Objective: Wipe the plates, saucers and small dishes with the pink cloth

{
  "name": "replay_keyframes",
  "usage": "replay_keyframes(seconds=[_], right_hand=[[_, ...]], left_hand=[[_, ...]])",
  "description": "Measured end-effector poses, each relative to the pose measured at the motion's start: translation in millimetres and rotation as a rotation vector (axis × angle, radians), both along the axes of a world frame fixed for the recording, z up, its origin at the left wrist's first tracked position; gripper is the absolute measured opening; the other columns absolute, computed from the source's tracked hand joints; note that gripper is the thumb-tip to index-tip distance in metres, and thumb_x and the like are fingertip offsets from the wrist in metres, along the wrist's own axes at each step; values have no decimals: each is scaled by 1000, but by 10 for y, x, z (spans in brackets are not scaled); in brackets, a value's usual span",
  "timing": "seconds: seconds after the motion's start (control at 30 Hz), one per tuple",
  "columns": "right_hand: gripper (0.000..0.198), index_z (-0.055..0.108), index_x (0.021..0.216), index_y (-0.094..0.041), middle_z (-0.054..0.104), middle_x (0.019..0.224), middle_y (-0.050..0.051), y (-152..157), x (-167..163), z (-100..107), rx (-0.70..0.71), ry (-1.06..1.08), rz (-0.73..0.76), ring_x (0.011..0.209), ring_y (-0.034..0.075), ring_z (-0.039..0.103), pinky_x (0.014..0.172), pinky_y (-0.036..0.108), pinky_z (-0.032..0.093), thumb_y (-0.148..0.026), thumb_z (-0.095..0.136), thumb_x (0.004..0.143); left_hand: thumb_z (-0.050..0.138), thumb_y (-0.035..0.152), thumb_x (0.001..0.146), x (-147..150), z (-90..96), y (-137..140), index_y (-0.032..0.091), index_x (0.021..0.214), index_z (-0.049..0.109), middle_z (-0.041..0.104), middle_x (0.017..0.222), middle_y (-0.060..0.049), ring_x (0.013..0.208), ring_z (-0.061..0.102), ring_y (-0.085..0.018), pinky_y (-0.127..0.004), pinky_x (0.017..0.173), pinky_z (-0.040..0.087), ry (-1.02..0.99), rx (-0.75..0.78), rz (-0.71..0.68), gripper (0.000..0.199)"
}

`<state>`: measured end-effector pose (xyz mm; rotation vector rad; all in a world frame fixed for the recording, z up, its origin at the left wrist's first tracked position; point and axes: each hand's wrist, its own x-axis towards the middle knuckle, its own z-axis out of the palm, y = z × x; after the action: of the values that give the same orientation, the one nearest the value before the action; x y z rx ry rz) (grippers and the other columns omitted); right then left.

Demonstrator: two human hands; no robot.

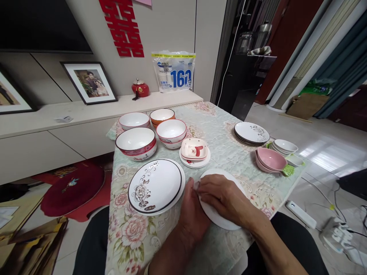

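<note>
A plain white plate [219, 219] is between my two hands at the table's near side. My left hand [193, 214] is closed at the plate's left rim, its thumb up and its other fingers hidden. Over the plate lies my right hand [225, 194], its bent fingers pressed together near that same rim. A bit of white shows by the fingertips; I cannot make out what it is. Left of my hands, a white plate with a dark rim and brown flower [160, 185] rests on another white plate. Just beyond sit small bear-print dishes [194, 149] on small round plates.
Stacked bowls [136, 139] stand at the table's back left. At the right are flower-patterned plates [252, 132], small white bowls [284, 146] and pink bowls [271, 159] with green handles. A floral cloth [134, 233] covers the table. Behind it, a cabinet holds a bag of paper cups [174, 72].
</note>
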<state>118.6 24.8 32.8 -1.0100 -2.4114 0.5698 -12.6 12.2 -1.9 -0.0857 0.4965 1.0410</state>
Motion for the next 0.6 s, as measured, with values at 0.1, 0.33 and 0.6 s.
replay_keyframes(seconds=[0.1, 0.33, 0.6], right_hand=[[18, 71, 100, -25, 71, 107, 2, -68, 19, 129, -65, -23, 132, 105, 18, 62, 97, 35, 45, -20, 54, 97], [19, 68, 108, -23, 69, 110, 8, 45, -13, -40, 38, -24, -230, 106, 26, 56, 90, 44, 45, -22, 53, 97], [18, 69, 93, -26, 69, 103, -1, -200, 0, 231, -143, -64, 110, 100, 19, 54, 87, 34, 46, -14, 57, 94]], left_hand=[[58, 55, 83, -32, -13, 1, 9, 93, 69, 72, 101, -17, 109, 63, -36, -45, 96, 46, 12, 2, -73, 48], [51, 55, 87, -9, -19, -5, 12, 113, 66, 72, 108, -14, 112, 62, -32, -44, 99, 44, -61, 82, -39, 52], [44, 60, 89, -56, 50, -16, 5, 103, 69, 73, 96, -18, 105, 65, -35, -45, 93, 48, 49, -13, -94, 62]])
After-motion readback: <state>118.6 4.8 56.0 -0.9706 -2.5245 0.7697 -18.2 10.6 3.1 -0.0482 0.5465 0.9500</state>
